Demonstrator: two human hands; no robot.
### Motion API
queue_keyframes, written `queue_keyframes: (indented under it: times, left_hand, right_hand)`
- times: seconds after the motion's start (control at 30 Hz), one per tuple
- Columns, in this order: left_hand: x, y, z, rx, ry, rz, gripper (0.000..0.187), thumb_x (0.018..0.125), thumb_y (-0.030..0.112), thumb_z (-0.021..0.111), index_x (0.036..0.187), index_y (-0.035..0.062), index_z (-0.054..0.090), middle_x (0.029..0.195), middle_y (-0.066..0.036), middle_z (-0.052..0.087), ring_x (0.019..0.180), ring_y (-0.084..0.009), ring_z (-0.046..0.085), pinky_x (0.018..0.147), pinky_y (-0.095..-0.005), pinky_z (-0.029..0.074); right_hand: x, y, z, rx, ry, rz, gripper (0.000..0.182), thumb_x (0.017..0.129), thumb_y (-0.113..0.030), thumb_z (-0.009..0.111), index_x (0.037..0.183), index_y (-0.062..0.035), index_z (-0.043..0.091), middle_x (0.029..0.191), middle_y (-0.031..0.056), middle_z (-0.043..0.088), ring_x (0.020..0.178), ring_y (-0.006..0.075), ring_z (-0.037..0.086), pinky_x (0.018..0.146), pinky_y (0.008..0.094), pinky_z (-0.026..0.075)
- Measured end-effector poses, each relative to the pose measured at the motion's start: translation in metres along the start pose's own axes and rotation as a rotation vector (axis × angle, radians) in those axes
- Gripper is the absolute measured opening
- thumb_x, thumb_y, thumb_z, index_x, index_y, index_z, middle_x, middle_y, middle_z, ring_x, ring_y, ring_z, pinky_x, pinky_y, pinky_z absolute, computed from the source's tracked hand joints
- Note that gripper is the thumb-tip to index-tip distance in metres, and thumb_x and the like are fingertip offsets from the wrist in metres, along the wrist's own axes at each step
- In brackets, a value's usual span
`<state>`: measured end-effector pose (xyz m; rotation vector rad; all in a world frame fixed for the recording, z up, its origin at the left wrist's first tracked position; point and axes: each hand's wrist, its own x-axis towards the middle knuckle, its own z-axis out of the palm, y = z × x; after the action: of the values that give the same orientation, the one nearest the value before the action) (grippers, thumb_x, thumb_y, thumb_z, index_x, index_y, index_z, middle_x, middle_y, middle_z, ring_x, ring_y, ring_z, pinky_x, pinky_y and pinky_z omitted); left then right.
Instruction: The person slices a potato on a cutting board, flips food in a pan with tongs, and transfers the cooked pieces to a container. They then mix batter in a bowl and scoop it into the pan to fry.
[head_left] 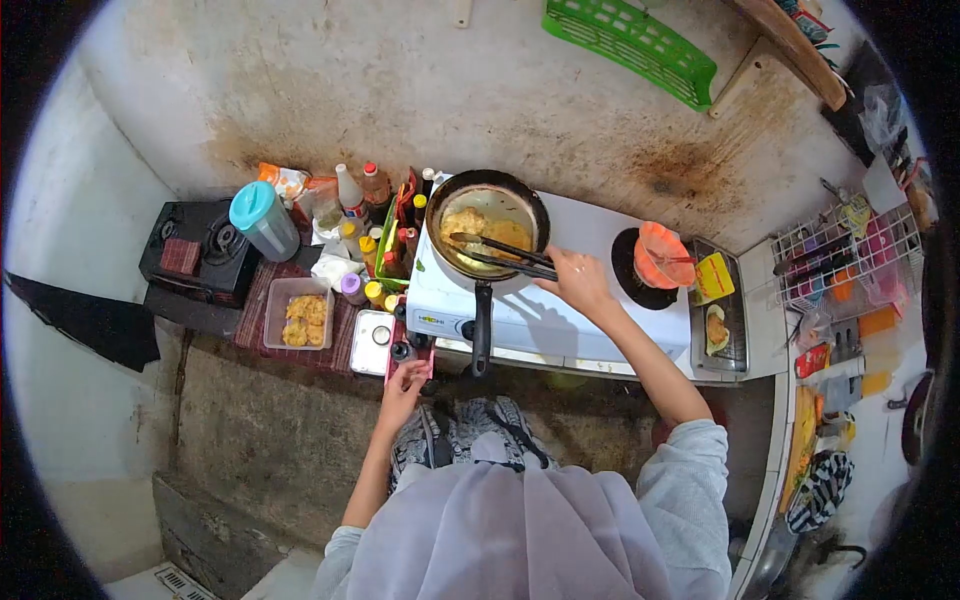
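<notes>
My right hand (577, 282) grips dark tongs (510, 258), their tips inside the frying pan (540, 205) on the white stove (580, 325). Pale golden batter pieces (463, 222) lie in oil there, touching or close to the tong tips. The pan's black handle (482, 330) points back toward me. My left hand (404, 388) hangs in front of the counter with loosely bent fingers apart, beside a pink rack (422, 358) of dark-capped bottles. It appears to hold nothing.
Left of the stove are a clear tub of fried pieces (299, 314), a teal-lidded pitcher (264, 220), several sauce bottles (375, 190) and a black portable stove (205, 245). An orange basket (662, 255) sits on the right burner. A wire rack (850, 260) hangs at right.
</notes>
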<state>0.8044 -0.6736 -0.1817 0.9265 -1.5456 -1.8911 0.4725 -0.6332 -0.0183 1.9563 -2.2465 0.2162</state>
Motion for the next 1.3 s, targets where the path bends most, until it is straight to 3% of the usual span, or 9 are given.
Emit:
queue_keyframes:
  times: [0.23, 0.47, 0.67, 0.77, 0.93, 1.0, 1.13, 1.2, 1.3]
  left_hand:
    - [-0.002, 0.003, 0.001, -0.011, -0.001, -0.025, 0.026, 0.084, 0.010, 0.050, 0.108, 0.0009, 0.047, 0.100, -0.008, 0.056, 0.087, -0.0116, 0.053, 0.077, -0.0236, 0.041]
    - [-0.002, 0.011, 0.011, 0.063, -0.056, 0.008, 0.025, 0.083, 0.008, 0.049, 0.107, -0.0002, 0.047, 0.100, -0.010, 0.056, 0.091, -0.0128, 0.053, 0.079, -0.0242, 0.041]
    - [-0.005, 0.007, 0.006, 0.035, -0.077, 0.007, 0.027, 0.083, 0.008, 0.049, 0.109, 0.0002, 0.045, 0.101, -0.010, 0.056, 0.091, -0.0131, 0.053, 0.080, -0.0246, 0.041]
    - [-0.006, 0.012, 0.006, 0.046, -0.066, -0.034, 0.028, 0.083, 0.007, 0.048, 0.110, -0.0003, 0.045, 0.102, -0.011, 0.056, 0.092, -0.0137, 0.053, 0.081, -0.0245, 0.041]
    - [-0.003, 0.008, 0.005, 0.034, -0.090, -0.020, 0.027, 0.083, 0.007, 0.049, 0.109, -0.0006, 0.045, 0.102, -0.011, 0.056, 0.092, -0.0140, 0.053, 0.081, -0.0245, 0.041]
    - [-0.003, 0.011, 0.006, 0.040, -0.091, -0.027, 0.027, 0.083, 0.007, 0.049, 0.109, -0.0007, 0.045, 0.102, -0.011, 0.056, 0.092, -0.0142, 0.053, 0.081, -0.0245, 0.041]
    - [-0.003, 0.011, 0.004, 0.021, -0.080, -0.021, 0.027, 0.084, 0.008, 0.049, 0.109, -0.0004, 0.045, 0.101, -0.011, 0.056, 0.092, -0.0142, 0.053, 0.081, -0.0246, 0.040]
    - [-0.004, 0.004, 0.002, -0.016, -0.071, -0.026, 0.027, 0.084, 0.008, 0.049, 0.110, -0.0002, 0.045, 0.101, -0.011, 0.056, 0.092, -0.0139, 0.053, 0.082, -0.0247, 0.040]
    - [-0.006, -0.004, -0.003, -0.049, -0.049, -0.005, 0.028, 0.084, 0.009, 0.049, 0.110, 0.0011, 0.046, 0.100, -0.008, 0.056, 0.089, -0.0117, 0.053, 0.078, -0.0236, 0.041]
  right_hand:
    - [0.010, 0.003, -0.017, 0.070, -0.087, 0.245, 0.045, 0.063, -0.038, 0.068, 0.091, -0.0052, 0.055, 0.068, 0.0152, 0.060, 0.066, 0.0306, 0.060, 0.058, 0.0400, 0.047]
    - [0.038, 0.000, 0.009, -0.010, -0.063, 0.253, 0.040, 0.062, -0.036, 0.068, 0.087, -0.0056, 0.057, 0.066, 0.0136, 0.060, 0.065, 0.0306, 0.059, 0.058, 0.0397, 0.046]
    - [0.030, 0.008, -0.018, 0.055, -0.074, 0.323, 0.043, 0.064, -0.041, 0.065, 0.084, -0.0043, 0.059, 0.069, 0.0163, 0.060, 0.068, 0.0322, 0.059, 0.061, 0.0410, 0.047]
    - [0.019, 0.031, -0.031, 0.046, -0.155, 0.381, 0.056, 0.068, -0.055, 0.055, 0.080, -0.0006, 0.061, 0.069, 0.0180, 0.060, 0.070, 0.0334, 0.059, 0.063, 0.0413, 0.046]
    - [0.018, 0.078, -0.033, 0.102, -0.222, 0.430, 0.066, 0.064, -0.063, 0.053, 0.074, 0.0018, 0.063, 0.073, 0.0201, 0.060, 0.071, 0.0340, 0.059, 0.065, 0.0396, 0.047]
    - [0.024, 0.084, -0.042, -0.004, -0.437, 0.454, 0.065, 0.065, -0.059, 0.055, 0.087, 0.0016, 0.062, 0.086, 0.0195, 0.060, 0.082, 0.0314, 0.058, 0.073, 0.0362, 0.045]
    - [0.037, 0.107, -0.036, 0.040, -0.498, 0.448, 0.064, 0.061, -0.060, 0.058, 0.082, 0.0006, 0.063, 0.080, 0.0175, 0.061, 0.077, 0.0292, 0.059, 0.069, 0.0355, 0.046]
    - [0.040, 0.116, -0.038, 0.075, -0.479, 0.419, 0.066, 0.054, -0.066, 0.059, 0.064, -0.0004, 0.062, 0.068, 0.0159, 0.061, 0.066, 0.0303, 0.059, 0.061, 0.0360, 0.047]
    - [0.047, 0.124, -0.041, 0.101, -0.624, 0.553, 0.062, 0.053, -0.059, 0.064, 0.078, -0.0017, 0.063, 0.064, 0.0100, 0.059, 0.064, 0.0216, 0.057, 0.062, 0.0309, 0.045]
